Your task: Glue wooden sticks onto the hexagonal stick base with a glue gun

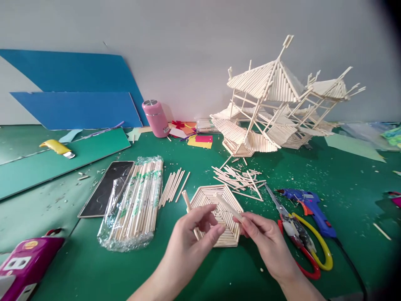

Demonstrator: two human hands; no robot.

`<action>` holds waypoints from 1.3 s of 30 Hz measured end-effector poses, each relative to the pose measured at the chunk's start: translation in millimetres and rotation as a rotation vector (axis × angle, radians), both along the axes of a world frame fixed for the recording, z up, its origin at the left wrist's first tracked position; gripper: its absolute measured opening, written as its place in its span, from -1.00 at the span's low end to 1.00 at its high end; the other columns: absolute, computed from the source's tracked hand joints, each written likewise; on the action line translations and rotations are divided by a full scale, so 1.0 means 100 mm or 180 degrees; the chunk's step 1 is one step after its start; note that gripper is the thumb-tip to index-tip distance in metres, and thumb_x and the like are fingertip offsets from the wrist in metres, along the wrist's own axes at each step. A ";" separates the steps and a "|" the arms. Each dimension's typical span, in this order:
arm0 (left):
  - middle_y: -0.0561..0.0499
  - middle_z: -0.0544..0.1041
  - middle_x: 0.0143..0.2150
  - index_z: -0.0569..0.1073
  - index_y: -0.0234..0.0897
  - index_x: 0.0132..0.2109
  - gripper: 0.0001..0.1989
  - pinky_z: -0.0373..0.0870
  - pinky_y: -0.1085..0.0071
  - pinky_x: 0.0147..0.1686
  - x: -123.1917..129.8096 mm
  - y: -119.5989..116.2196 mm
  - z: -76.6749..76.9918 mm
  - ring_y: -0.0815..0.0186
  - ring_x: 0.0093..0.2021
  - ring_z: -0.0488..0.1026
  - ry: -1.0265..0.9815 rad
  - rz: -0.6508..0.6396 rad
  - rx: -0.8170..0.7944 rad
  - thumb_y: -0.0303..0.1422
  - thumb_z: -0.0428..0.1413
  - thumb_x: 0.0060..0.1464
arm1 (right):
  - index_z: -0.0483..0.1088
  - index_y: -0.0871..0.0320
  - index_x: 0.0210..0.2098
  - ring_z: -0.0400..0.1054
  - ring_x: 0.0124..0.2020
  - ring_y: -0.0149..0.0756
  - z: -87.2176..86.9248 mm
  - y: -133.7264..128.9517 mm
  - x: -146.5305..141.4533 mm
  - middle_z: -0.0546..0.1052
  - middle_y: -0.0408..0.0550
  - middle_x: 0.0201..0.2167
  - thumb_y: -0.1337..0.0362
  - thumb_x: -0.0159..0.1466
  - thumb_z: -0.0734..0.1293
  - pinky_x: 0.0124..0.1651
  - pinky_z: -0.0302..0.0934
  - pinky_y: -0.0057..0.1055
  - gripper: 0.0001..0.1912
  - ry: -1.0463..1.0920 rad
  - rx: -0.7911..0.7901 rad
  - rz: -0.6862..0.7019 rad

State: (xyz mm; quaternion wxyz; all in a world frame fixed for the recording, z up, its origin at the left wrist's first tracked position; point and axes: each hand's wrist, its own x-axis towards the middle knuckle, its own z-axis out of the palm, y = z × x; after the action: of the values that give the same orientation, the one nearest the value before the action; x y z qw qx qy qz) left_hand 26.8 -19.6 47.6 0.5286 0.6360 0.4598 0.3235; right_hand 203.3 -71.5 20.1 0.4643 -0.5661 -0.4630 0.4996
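Observation:
My right hand (266, 238) pinches a pale wooden stick (228, 205) between thumb and fingers, its far end pointing up and left. My left hand (196, 240) is beside it, thumb and forefinger apart, other fingers curled. Another wooden stick (186, 200) rises from the crook of the left hand, partly hidden by its fingers. Beneath both hands lies a flat hexagonal panel (221, 240) of sticks laid in nested rings. Loose cut sticks (236, 179) are scattered behind it, with a neater row of sticks (172, 187) to the left.
A stick-built pavilion model (266, 96) stands at the back right. To the right are a blue glue gun (310, 205) and scissors (300, 246). Bagged chopsticks (138, 205) overlap a black tray (94, 200) at left. Farther off are a pink bottle (156, 119) and yellow cutter (55, 146).

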 end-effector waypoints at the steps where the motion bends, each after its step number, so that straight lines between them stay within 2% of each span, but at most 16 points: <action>1: -0.03 0.47 -0.41 0.42 -0.34 -0.13 -0.68 0.36 0.37 -0.37 0.08 -0.02 -0.02 0.30 -0.41 0.39 -0.0256 0.0059 -0.0195 -0.25 0.13 -0.03 | 0.44 0.13 -0.39 0.14 -0.48 -0.44 -0.02 0.00 -0.03 0.29 -0.20 -0.56 0.17 0.25 0.21 -0.43 0.05 -0.51 -0.76 0.0103 -0.0030 -0.0046; 2: -0.03 0.48 -0.41 0.43 -0.33 -0.16 -0.71 0.35 0.39 -0.39 0.15 -0.03 -0.04 0.32 -0.42 0.39 -0.0537 -0.0013 -0.0442 -0.26 0.12 -0.01 | 0.43 0.14 -0.43 0.11 -0.49 -0.45 -0.03 0.00 -0.07 0.26 -0.21 -0.58 0.17 0.25 0.21 -0.44 0.03 -0.52 -0.75 0.0174 -0.0045 -0.0060; 4: 0.00 0.47 -0.44 0.45 -0.33 -0.23 -0.78 0.34 0.43 -0.39 0.26 -0.05 -0.05 0.36 -0.44 0.38 -0.0961 0.0131 -0.0688 -0.27 0.11 0.00 | 0.41 0.16 -0.47 0.07 -0.50 -0.46 -0.04 0.00 -0.14 0.23 -0.22 -0.59 0.16 0.24 0.22 -0.45 0.00 -0.52 -0.74 0.0267 -0.0080 -0.0064; 6: 0.04 0.45 -0.51 0.46 -0.33 -0.36 -0.84 0.32 0.49 -0.41 0.31 -0.07 -0.04 0.40 -0.47 0.36 -0.1155 0.0343 -0.0687 -0.31 0.10 0.02 | 0.40 0.18 -0.47 0.07 -0.50 -0.46 -0.05 0.00 -0.19 0.23 -0.22 -0.59 0.15 0.23 0.23 -0.45 -0.01 -0.52 -0.74 0.0306 -0.0103 -0.0079; 9: 0.08 0.42 -0.59 0.46 -0.33 -0.48 -0.80 0.25 0.55 -0.51 0.31 -0.08 -0.01 0.44 -0.55 0.31 -0.1172 0.0423 -0.0513 -0.34 0.08 0.04 | 0.40 0.19 -0.46 0.09 -0.50 -0.45 -0.06 0.00 -0.23 0.23 -0.20 -0.59 0.15 0.23 0.23 -0.44 0.00 -0.51 -0.74 0.0411 -0.0108 -0.0061; 16: 0.09 0.37 -0.61 0.47 -0.34 -0.49 -0.79 0.15 0.56 -0.57 0.27 -0.10 -0.03 0.46 -0.57 0.22 -0.0921 0.0528 -0.0266 -0.35 0.09 0.04 | 0.37 0.18 -0.50 0.06 -0.48 -0.43 -0.10 -0.02 -0.27 0.21 -0.19 -0.59 0.19 0.23 0.23 -0.42 0.01 -0.49 -0.75 0.0856 -0.0100 -0.0052; 23: 0.07 0.34 -0.57 0.47 -0.34 -0.44 -0.78 0.19 0.52 -0.49 0.25 -0.11 -0.06 0.43 -0.52 0.23 -0.0684 0.0381 -0.0149 -0.32 0.05 0.08 | 0.39 0.16 -0.49 0.05 -0.47 -0.43 -0.12 -0.02 -0.28 0.20 -0.19 -0.58 0.21 0.24 0.22 -0.40 0.02 -0.49 -0.76 0.0903 -0.0022 -0.0011; 27: 0.01 0.41 -0.43 0.46 -0.31 -0.29 -0.83 0.27 0.45 -0.38 0.20 -0.10 0.01 0.36 -0.42 0.32 -0.0793 0.0134 -0.0087 -0.31 0.06 0.07 | 0.43 0.14 -0.39 0.09 -0.46 -0.41 -0.13 -0.04 -0.25 0.24 -0.17 -0.55 0.24 0.25 0.22 -0.39 0.04 -0.46 -0.81 0.0767 0.0171 0.0038; 30: -0.02 0.42 -0.36 0.47 -0.29 -0.23 -0.83 0.29 0.44 -0.36 0.16 -0.08 0.10 0.34 -0.37 0.34 -0.0904 0.0256 0.0074 -0.32 0.07 0.05 | 0.44 0.13 -0.36 0.11 -0.46 -0.40 -0.12 -0.06 -0.22 0.26 -0.15 -0.53 0.25 0.26 0.21 -0.40 0.04 -0.46 -0.81 0.0600 0.0294 0.0102; 34: -0.01 0.42 -0.41 0.48 -0.31 -0.33 -0.84 0.27 0.48 -0.46 0.15 -0.06 0.15 0.39 -0.47 0.31 -0.1059 0.0290 0.0000 -0.34 0.03 0.08 | 0.45 0.12 -0.38 0.14 -0.46 -0.39 -0.10 -0.07 -0.21 0.28 -0.14 -0.52 0.25 0.25 0.21 -0.42 0.05 -0.47 -0.80 0.0433 0.0427 0.0153; 39: -0.01 0.40 -0.43 0.46 -0.32 -0.33 -0.83 0.25 0.49 -0.54 0.16 -0.09 0.12 0.45 -0.56 0.26 -0.1276 0.0174 -0.0088 -0.36 0.01 0.10 | 0.47 0.08 -0.31 0.16 -0.46 -0.38 -0.08 -0.06 -0.22 0.31 -0.13 -0.51 0.25 0.25 0.20 -0.38 0.11 -0.44 -0.80 0.0342 0.0489 0.0170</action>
State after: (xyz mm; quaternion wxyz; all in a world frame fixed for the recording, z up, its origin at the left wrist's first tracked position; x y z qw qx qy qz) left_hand 42.4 -28.2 59.8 0.6093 0.5388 0.3669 0.4516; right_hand 181.7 -77.5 11.7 0.5170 -0.4887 -0.4892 0.5045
